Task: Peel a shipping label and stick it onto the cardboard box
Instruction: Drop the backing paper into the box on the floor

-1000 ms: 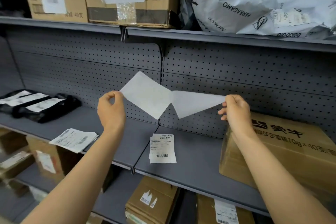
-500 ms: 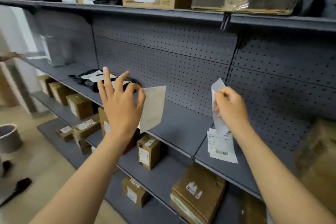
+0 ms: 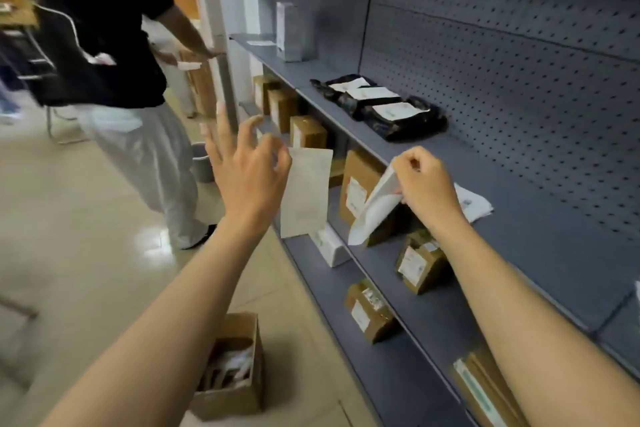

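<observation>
My left hand (image 3: 246,173) pinches the top corner of a matte off-white sheet (image 3: 304,194) between thumb and forefinger, its other fingers spread; the sheet hangs straight down. To its right, my right hand (image 3: 426,184) is closed on a glossier white sheet (image 3: 374,208) that curls downward. The two sheets are apart. I cannot tell which one is the label and which the backing. Several small labelled cardboard boxes (image 3: 419,263) sit on the lower grey shelves beneath my hands.
A stack of printed labels (image 3: 474,204) lies on the middle shelf (image 3: 554,253) behind my right hand, with black mailers (image 3: 381,107) farther along. An open cardboard box (image 3: 232,367) holding papers stands on the floor. A person in a black shirt (image 3: 104,45) stands left, near a grey bucket (image 3: 202,163).
The view has swung left and down along the aisle. The two joined sheets have come fully apart, one in each hand, and my left hand's fingers have spread.
</observation>
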`<state>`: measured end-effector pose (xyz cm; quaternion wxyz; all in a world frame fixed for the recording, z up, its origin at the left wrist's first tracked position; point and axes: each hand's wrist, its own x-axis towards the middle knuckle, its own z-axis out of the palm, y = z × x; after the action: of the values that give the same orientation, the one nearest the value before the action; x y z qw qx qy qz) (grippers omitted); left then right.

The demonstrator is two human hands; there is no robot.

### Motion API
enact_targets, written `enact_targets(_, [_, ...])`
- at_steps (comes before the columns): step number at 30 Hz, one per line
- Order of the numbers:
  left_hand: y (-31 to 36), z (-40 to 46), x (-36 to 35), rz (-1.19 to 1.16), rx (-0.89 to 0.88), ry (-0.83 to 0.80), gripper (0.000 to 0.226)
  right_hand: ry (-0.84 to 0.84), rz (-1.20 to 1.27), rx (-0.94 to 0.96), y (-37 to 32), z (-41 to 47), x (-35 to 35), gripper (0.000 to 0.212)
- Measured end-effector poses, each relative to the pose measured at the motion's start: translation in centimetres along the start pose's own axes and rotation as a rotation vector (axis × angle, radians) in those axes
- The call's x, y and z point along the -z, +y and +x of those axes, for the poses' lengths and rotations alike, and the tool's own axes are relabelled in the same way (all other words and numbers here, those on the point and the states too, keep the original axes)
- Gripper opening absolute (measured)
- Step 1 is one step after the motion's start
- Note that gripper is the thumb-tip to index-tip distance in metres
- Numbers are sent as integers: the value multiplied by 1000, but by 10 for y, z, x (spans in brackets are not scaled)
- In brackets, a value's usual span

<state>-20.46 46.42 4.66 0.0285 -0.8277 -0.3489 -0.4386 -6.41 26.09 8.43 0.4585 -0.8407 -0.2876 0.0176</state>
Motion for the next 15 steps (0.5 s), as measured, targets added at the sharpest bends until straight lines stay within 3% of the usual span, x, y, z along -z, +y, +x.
enact_targets(15, [-119, -96, -26, 252, 300, -122, 24, -493, 56, 145, -7, 19, -183, 20])
